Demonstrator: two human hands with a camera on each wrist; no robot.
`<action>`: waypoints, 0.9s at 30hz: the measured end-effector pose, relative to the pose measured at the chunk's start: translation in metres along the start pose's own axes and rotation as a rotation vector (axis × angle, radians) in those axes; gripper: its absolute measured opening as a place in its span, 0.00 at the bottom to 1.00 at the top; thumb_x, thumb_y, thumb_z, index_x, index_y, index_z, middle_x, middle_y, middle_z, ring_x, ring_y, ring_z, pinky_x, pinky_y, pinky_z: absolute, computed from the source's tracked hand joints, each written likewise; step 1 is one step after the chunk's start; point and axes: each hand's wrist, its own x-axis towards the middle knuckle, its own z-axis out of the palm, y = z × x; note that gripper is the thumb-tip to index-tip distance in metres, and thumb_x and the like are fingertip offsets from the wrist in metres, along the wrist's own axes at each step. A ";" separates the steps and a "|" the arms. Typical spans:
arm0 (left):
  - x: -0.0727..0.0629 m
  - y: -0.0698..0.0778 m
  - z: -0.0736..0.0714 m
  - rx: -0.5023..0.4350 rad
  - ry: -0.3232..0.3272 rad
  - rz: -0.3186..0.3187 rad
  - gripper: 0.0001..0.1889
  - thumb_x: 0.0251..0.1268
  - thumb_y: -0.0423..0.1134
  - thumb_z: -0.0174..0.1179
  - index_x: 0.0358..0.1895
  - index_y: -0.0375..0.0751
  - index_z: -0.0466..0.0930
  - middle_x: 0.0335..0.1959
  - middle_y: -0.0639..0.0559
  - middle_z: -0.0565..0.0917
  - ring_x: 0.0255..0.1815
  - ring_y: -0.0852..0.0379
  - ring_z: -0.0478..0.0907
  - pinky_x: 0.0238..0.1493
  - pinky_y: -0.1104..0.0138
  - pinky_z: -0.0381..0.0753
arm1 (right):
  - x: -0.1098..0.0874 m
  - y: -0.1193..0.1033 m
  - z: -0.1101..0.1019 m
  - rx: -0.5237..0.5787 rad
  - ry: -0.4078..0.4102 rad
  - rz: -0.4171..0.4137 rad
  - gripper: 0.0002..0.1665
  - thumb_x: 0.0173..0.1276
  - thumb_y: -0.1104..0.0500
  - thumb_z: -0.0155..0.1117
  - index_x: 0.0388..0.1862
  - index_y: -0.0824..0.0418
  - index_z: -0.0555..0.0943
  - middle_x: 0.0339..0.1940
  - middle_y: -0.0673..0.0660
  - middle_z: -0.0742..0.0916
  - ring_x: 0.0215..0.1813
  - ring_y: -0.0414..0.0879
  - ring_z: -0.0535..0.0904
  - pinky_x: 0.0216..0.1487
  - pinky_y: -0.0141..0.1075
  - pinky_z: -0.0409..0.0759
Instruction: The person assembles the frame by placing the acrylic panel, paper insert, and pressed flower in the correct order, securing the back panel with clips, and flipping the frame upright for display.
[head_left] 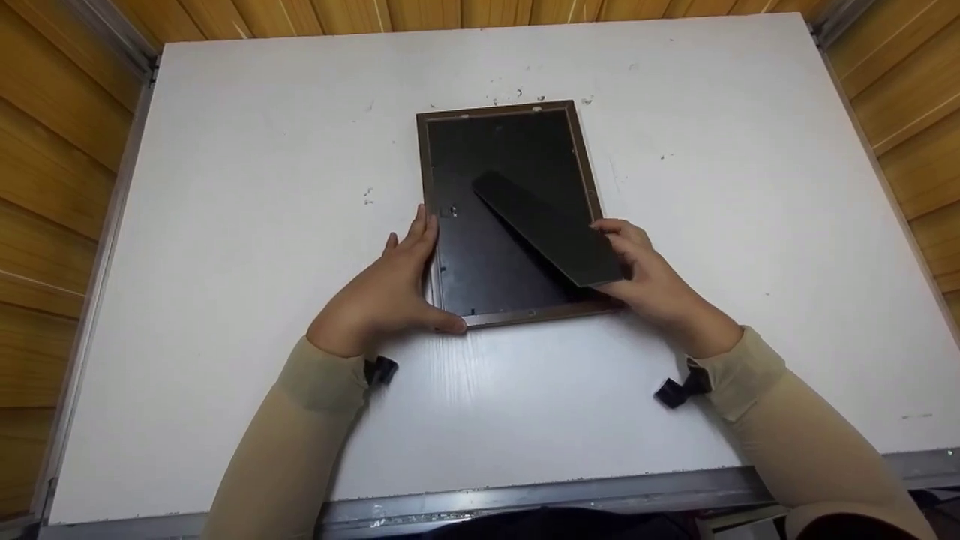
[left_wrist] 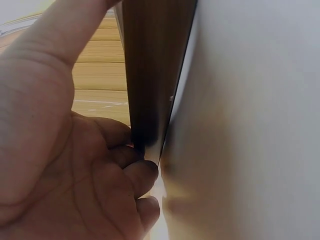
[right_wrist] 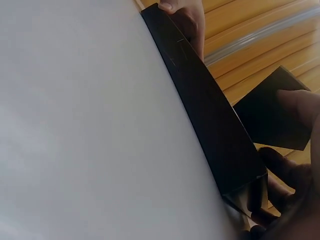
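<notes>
A picture frame [head_left: 499, 318] lies on the white table with its black back facing up. Its black easel stand [head_left: 555, 232] is swung out at a slant across the backing. My left hand [head_left: 379, 289] holds the near left corner, fingers along the left side and thumb on the near edge. In the left wrist view, its fingertips touch the brown side of the frame [left_wrist: 152, 75]. At the near right corner, my right hand [head_left: 652, 281] grips the frame's side. The right wrist view has its thumb against the stand [right_wrist: 270, 110]; some of its fingers are hidden.
The white table [head_left: 255, 187] surrounds the frame and shows small dark scuffs. Wood-panelled walls [head_left: 420, 15] stand behind it and at both sides. A metal rail [head_left: 450, 502] runs along the near edge. Both wrists carry small black cameras [head_left: 679, 390].
</notes>
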 end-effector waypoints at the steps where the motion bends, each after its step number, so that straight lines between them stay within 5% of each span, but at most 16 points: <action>1: 0.000 0.000 0.000 -0.005 0.001 0.000 0.85 0.44 0.63 0.93 0.95 0.56 0.30 0.92 0.72 0.21 0.97 0.30 0.25 0.97 0.41 0.47 | 0.000 0.000 0.000 -0.034 -0.012 -0.007 0.30 0.72 0.71 0.76 0.72 0.71 0.83 0.84 0.60 0.68 0.88 0.49 0.49 0.88 0.48 0.48; 6: 0.001 -0.001 -0.001 -0.021 0.000 0.000 0.86 0.44 0.63 0.93 0.95 0.57 0.29 0.92 0.72 0.21 0.96 0.30 0.24 0.97 0.40 0.46 | -0.001 -0.002 -0.002 -0.174 -0.069 -0.044 0.33 0.65 0.66 0.79 0.71 0.60 0.88 0.86 0.59 0.67 0.90 0.54 0.45 0.88 0.63 0.42; 15: 0.002 -0.002 0.001 -0.026 0.005 0.016 0.86 0.43 0.61 0.93 0.95 0.53 0.31 0.93 0.69 0.21 0.97 0.36 0.24 0.98 0.45 0.39 | -0.001 -0.003 0.000 -0.196 -0.081 -0.017 0.41 0.63 0.67 0.79 0.78 0.59 0.82 0.87 0.58 0.64 0.91 0.56 0.44 0.88 0.64 0.43; 18: 0.002 -0.001 0.001 -0.016 0.003 0.021 0.86 0.43 0.61 0.93 0.95 0.50 0.31 0.93 0.67 0.22 0.97 0.37 0.25 0.98 0.46 0.38 | -0.002 -0.004 0.002 -0.168 -0.087 -0.011 0.50 0.63 0.69 0.77 0.85 0.58 0.73 0.91 0.58 0.56 0.93 0.57 0.41 0.91 0.65 0.41; 22: 0.001 0.001 0.000 -0.011 -0.001 0.014 0.85 0.45 0.61 0.93 0.95 0.51 0.31 0.93 0.67 0.21 0.97 0.34 0.25 0.98 0.44 0.40 | 0.000 -0.008 0.002 -0.188 -0.096 0.032 0.71 0.60 0.69 0.76 0.98 0.54 0.49 0.98 0.55 0.40 0.98 0.58 0.32 0.94 0.67 0.38; 27: 0.000 0.002 0.000 -0.011 -0.006 0.009 0.85 0.45 0.61 0.92 0.95 0.53 0.30 0.93 0.68 0.21 0.97 0.31 0.24 0.98 0.42 0.43 | 0.003 -0.011 0.001 -0.249 -0.121 0.092 0.81 0.58 0.66 0.77 0.98 0.55 0.34 0.99 0.50 0.35 0.99 0.56 0.28 0.95 0.65 0.37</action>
